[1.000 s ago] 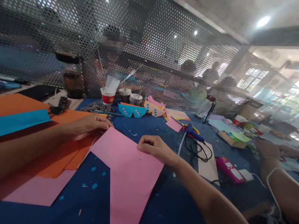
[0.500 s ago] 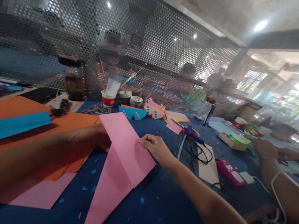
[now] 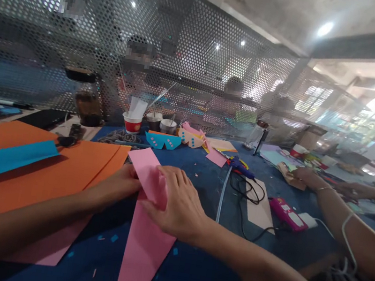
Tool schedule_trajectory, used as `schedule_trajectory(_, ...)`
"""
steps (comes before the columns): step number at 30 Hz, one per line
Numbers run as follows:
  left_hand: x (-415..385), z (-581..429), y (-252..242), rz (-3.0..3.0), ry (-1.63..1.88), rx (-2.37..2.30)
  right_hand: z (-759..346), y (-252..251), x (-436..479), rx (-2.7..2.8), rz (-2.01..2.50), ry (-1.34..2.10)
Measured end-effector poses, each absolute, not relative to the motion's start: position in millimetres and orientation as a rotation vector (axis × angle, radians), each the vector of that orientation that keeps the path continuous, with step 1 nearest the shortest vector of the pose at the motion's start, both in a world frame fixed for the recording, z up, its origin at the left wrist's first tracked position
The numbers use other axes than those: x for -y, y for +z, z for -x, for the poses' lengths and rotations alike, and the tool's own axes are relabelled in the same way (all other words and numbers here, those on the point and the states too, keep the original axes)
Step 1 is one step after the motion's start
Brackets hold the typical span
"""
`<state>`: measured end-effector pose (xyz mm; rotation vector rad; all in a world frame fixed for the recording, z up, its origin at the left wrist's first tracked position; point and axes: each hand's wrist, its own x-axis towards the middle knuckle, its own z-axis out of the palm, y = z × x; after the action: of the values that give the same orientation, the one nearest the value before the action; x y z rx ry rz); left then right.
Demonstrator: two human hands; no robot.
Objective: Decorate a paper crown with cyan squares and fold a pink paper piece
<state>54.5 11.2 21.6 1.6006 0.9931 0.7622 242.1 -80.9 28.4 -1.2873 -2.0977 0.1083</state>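
Observation:
A sheet of pink paper lies slantwise in front of me, its near end tapering toward the table's edge. My left hand grips its left side near the top, the fingers partly hidden behind it. Over the upper part curls my right hand, thumb below and fingers above, with the paper bent inside its grasp. Left of them are orange sheets with a folded blue strip on top. Beyond the paper stands a blue cut-out paper mask.
Paper cups and a jar line the perforated metal screen. To the right are a blue glue gun with its cord, a beige card and a magenta device. A co-worker's arm reaches in at far right.
My right hand has gone from pinching the pink paper's right edge to wrapping over it, bending that side leftward. The co-worker's hand has moved left to the cardboard piece.

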Motion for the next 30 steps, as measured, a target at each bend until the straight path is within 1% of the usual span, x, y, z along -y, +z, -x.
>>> schedule_trajectory(5, -15.0, -48.5, 18.8, -1.494, 0.653, -0.962, -253.3, 30.9, 74.5, 1.892, 1.257, 0.303)
schedule_trajectory(9, -17.9, -40.4, 27.5, -1.328, 0.586, -0.911, -276.0, 34.7, 53.1, 1.662, 1.334, 0.479)
schedule_trajectory(14, -28.1, -28.6, 42.8, -1.263, 0.447, -0.846, -305.3, 38.8, 27.4, 1.411, 1.376, 0.995)
schedule_trajectory(16, -31.8, -25.0, 45.0, -1.288, 0.328, -0.834, -310.1, 36.1, 22.0, 1.370, 1.392, 1.071)
schedule_trajectory(19, -33.4, -22.3, 42.6, -1.389, 0.208, -0.854, -309.6, 28.3, 18.8, 1.381, 1.426, 1.078)
schedule_trajectory(23, -32.8, -22.4, 36.6, -1.734, 0.191, -1.007, -305.3, 17.4, 18.6, 1.441, 1.472, 1.026)
schedule_trajectory(25, -31.9, -23.2, 33.6, -2.021, 0.279, -1.176, -304.1, 12.1, 18.4, 1.478, 1.480, 0.986)
schedule_trajectory(27, -29.1, -25.3, 28.6, -2.311, 0.448, -1.263, -302.9, 6.9, 17.6, 1.530, 1.483, 0.948)
schedule_trajectory(28, -26.5, -27.1, 25.0, -2.434, 0.540, -1.230, -302.2, 4.9, 17.0, 1.567, 1.491, 0.925)
schedule_trajectory(30, -18.9, -32.4, 15.8, -2.636, 0.654, -0.989, -301.8, 4.3, 16.5, 1.624, 1.521, 0.825)
